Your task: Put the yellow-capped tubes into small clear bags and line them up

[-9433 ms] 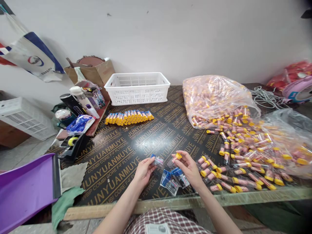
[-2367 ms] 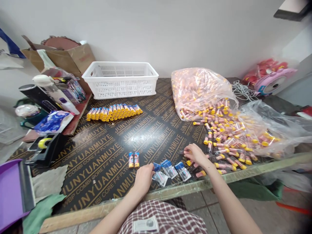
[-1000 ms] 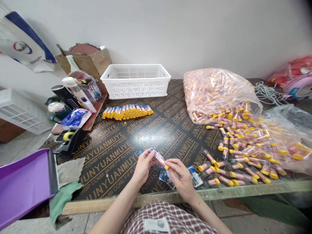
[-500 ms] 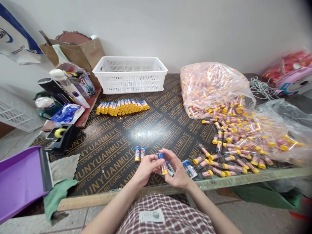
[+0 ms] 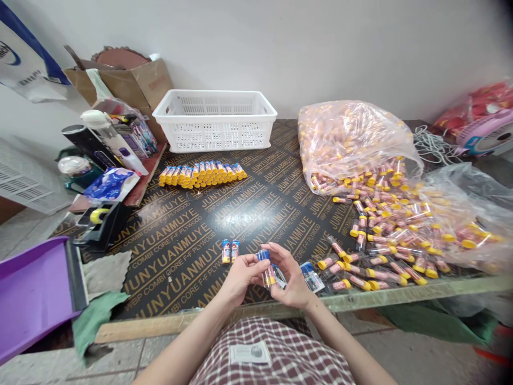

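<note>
My left hand pinches a small clear tube with a blue label and a pink-and-yellow part, near the table's front edge. Curled around the tube's other side is my right hand, its index finger at the top end and its thumb near the lower end. A blue-and-white label piece shows partly between the right fingers. Two blue-labelled tubes lie side by side just beyond my left hand. Right of my right hand rests a stack of blue printed labels.
Unlabelled pink tubes with yellow caps spill from a clear plastic bag at right. Farther back, several labelled tubes lie in a stacked row before a white basket. A tape dispenser and purple dustpan are at left.
The tube has turned slightly between my fingers, with its lower part looking different. Both hands stay in nearly the same place, and the view has shifted a little.
</note>
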Available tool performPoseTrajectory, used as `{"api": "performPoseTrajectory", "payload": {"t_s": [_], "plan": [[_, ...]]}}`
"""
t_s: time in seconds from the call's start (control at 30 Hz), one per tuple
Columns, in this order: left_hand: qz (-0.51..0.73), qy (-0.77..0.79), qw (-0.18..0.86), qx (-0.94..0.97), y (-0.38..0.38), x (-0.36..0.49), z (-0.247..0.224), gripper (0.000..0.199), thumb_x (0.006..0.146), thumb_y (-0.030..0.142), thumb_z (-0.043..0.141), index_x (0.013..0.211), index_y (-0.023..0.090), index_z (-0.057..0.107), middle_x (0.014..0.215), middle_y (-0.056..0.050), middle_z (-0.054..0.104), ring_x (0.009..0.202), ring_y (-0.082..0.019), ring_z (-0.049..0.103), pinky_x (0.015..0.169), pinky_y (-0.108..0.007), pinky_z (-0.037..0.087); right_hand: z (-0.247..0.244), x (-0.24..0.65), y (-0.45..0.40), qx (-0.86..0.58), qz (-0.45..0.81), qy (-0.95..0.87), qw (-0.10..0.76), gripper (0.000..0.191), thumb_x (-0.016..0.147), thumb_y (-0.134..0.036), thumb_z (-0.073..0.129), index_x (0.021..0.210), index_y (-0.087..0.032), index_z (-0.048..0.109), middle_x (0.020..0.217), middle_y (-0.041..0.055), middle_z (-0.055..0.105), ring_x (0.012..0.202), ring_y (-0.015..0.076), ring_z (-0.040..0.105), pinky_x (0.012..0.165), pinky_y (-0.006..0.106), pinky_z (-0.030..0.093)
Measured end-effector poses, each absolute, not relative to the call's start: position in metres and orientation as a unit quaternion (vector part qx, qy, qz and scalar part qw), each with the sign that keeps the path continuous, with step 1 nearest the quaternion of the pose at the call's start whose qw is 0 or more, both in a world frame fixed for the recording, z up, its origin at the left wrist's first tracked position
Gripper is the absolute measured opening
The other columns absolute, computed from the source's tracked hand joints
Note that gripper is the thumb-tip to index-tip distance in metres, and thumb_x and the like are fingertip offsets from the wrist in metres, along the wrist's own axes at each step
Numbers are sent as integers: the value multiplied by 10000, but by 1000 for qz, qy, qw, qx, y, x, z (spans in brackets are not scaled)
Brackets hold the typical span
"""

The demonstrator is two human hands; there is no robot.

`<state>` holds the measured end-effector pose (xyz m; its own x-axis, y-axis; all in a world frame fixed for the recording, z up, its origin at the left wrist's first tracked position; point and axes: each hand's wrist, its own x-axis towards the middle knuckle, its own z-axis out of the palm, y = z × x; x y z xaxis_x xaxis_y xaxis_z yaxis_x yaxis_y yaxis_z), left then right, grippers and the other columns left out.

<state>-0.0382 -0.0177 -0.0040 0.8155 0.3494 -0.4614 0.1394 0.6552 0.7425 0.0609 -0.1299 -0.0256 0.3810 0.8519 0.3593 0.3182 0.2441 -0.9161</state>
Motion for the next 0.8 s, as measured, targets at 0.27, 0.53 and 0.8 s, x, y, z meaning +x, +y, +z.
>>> {"api": "performPoseTrajectory", "payload": {"t_s": [0.27,0.53,0.8], "plan": [[74,298,860,408,-18,-38,-3,389,523,412,818,660,101,629,595,-35,637,498,-106,562,493,-211,431,-20,63,-128,-567,239,-513,599,775,613,-60,531,1336,-257,338,1327,88,473,1190,244,509,1016,410,430],[124,348,783,501,11,-48,-11,387,548,444,778,671,146,563,596,-27,646,501,-137,562,527,-255,440,-20,71,-128,-594,239,-528,557,943,666,-140,633,1441,-293,119,1513,90,182,1306,265,372,1053,450,369],[152,498,344,781,96,-86,-52,483,573,581,698,836,192,585,528,26,569,556,-193,572,553,-264,374,-34,131,-162,-795,92,-456,389,425,787,-196,565,1209,-244,546,1252,84,523,1188,242,471,1007,437,387]]}}
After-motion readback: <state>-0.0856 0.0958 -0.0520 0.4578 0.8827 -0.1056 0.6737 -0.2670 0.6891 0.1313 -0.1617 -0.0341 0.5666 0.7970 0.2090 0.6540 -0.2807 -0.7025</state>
